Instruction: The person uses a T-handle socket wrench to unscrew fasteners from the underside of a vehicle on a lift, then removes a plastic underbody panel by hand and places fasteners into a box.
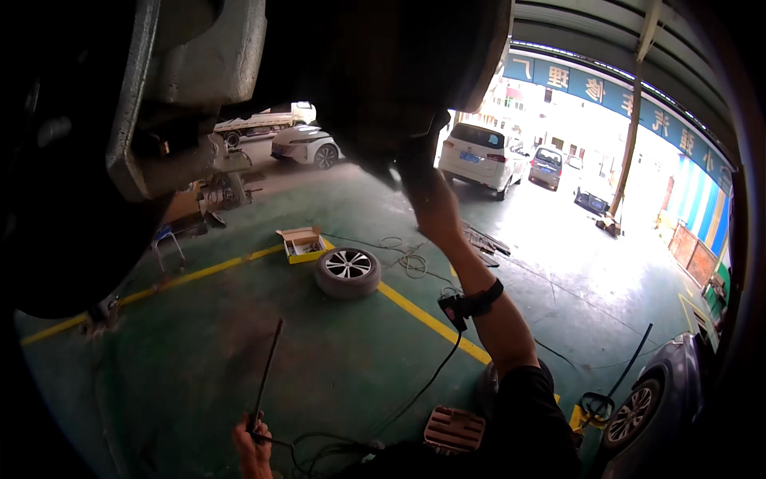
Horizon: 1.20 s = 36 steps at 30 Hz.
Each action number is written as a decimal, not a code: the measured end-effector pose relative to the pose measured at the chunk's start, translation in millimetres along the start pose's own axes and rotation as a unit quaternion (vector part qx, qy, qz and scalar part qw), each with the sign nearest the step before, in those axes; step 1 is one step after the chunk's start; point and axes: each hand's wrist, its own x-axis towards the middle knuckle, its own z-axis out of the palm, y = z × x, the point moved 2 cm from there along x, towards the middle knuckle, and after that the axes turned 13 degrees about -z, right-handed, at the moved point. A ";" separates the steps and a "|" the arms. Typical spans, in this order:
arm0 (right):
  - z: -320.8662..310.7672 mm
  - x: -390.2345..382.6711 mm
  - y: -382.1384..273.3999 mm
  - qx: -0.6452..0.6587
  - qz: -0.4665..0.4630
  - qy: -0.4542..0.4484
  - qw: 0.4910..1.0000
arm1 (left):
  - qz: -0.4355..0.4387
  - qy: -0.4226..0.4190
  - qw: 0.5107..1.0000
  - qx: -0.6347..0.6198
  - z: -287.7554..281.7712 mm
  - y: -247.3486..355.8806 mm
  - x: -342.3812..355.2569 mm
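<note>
Left grip [254, 441] clasps a dark rod [266, 374] — right grip [420, 177] in shadow, can't tell its hold.

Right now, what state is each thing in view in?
Left hand: closed around dark rod
Dark rod: tilted slightly off upright
Right hand: raised, shadowed; grip unclear
Wheel: lying flat
Yellow box: open
White SUV: shut at the rear
Black arm strap: fastened

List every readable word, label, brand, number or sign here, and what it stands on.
Lettering is located, not copied out.
Long blue overhead banner: large pale characters, appearing reversed; legible.
White boxy SUV: blue rear plate, too small to read.
Dark grey van: blue plate, too small to read.
Any other markings are too small or blurred.
</note>
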 end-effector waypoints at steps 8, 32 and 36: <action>-33.4 75.2 -18.1 0.069 -0.007 0.028 0.997 | -0.034 0.001 0.999 0.002 -3.6 -8.0 -17.8; 2.4 81.1 -67.0 -0.034 -0.028 0.321 0.946 | -0.075 -0.032 0.996 0.047 -0.5 24.0 40.7; 6.2 82.6 -81.7 0.137 0.097 0.355 0.920 | -0.091 -0.006 0.992 0.086 -5.3 60.3 28.2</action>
